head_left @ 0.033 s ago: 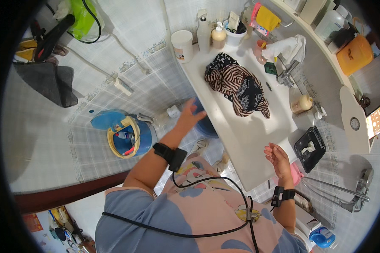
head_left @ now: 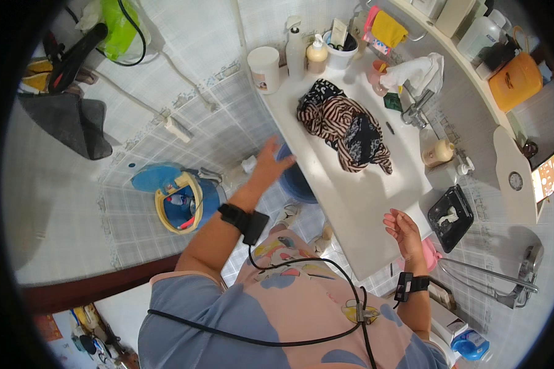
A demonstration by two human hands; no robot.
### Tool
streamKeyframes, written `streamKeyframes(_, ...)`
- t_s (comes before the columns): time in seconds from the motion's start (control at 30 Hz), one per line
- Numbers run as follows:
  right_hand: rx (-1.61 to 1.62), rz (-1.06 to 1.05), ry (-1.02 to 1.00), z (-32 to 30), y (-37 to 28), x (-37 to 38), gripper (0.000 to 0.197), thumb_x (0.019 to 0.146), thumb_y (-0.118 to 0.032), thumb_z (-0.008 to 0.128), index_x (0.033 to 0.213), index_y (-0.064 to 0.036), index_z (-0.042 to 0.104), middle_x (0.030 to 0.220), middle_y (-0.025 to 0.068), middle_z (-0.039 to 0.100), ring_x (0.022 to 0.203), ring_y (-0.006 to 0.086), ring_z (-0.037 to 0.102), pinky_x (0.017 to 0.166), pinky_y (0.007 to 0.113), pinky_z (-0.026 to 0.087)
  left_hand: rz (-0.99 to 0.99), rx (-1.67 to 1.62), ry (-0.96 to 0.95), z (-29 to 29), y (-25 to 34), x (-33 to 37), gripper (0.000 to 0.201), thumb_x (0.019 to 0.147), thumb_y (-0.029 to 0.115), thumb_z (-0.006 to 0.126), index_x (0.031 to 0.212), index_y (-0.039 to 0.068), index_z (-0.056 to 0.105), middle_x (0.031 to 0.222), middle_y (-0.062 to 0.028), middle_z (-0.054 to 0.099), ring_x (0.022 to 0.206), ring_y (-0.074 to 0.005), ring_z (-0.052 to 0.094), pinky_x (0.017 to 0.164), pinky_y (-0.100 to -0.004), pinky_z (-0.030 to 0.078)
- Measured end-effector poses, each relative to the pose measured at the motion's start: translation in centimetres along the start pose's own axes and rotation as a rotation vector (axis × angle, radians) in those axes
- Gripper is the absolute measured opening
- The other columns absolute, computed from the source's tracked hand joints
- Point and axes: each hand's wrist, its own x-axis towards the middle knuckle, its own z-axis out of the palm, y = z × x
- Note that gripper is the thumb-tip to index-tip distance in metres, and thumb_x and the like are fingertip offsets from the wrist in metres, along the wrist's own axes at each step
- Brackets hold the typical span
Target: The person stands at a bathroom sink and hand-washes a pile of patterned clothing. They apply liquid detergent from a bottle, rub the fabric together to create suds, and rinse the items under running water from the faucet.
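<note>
A bunched striped and black patterned cloth (head_left: pixel 346 126), perhaps a garment, lies on the white countertop (head_left: pixel 366 227). My left hand (head_left: pixel 269 166) hovers at the counter's left edge, thumb apart from the fingers, holding nothing. Beneath it, partly hidden under the counter, stands a blue bucket (head_left: pixel 298 184). My right hand (head_left: pixel 402 229) is raised over the counter's near right side, palm turned up and fingers loosely curved, with nothing in it. Both hands are apart from the cloth. A small dark object (head_left: pixel 390 128) lies right of the cloth, near the faucet (head_left: pixel 417 112).
A white tub (head_left: pixel 264 71), a clear bottle (head_left: pixel 295 52) and a cream pump bottle (head_left: pixel 316 56) line the back. On the right are another pump bottle (head_left: pixel 438 153) and a black tray (head_left: pixel 451 218). A blue bin (head_left: pixel 209 200) with its lid up stands on the left.
My left hand has moved slightly left and back from the counter's edge. My right hand and the cloth look the same.
</note>
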Motion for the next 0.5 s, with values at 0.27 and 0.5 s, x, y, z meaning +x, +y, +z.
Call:
streamKeyframes(0.27, -0.092, -0.030, 0.100, 5.5, -1.8, 1.8, 0.033, 0.092, -0.024, 0.051, 0.118, -0.0036, 0.053, 0.107, 0.0066, 0.061, 0.097, 0.0139, 0.058, 0.082, 0.026, 0.044, 0.459, 1.053, 0.068, -7.9, 10.3, 21.3, 0.087, 0.064, 0.033, 0.078, 0.136, 0.016, 0.033, 0.135, -0.0216, 0.032, 0.128, -0.0393, 0.027, 0.101, -0.0489, 0.032)
streamKeyframes(0.5, -0.122, -0.070, 0.145, 11.6, -2.3, 4.5, 0.034, 0.092, -0.026, 0.052, 0.117, -0.0041, 0.054, 0.108, 0.0071, 0.061, 0.100, 0.0159, 0.058, 0.086, 0.029, 0.044, 0.346, 1.287, -0.383, -8.6, 11.3, 30.3, 0.105, 0.055, 0.035, 0.081, 0.141, 0.019, 0.024, 0.136, -0.0238, 0.032, 0.127, -0.0413, 0.029, 0.100, -0.0524, 0.030)
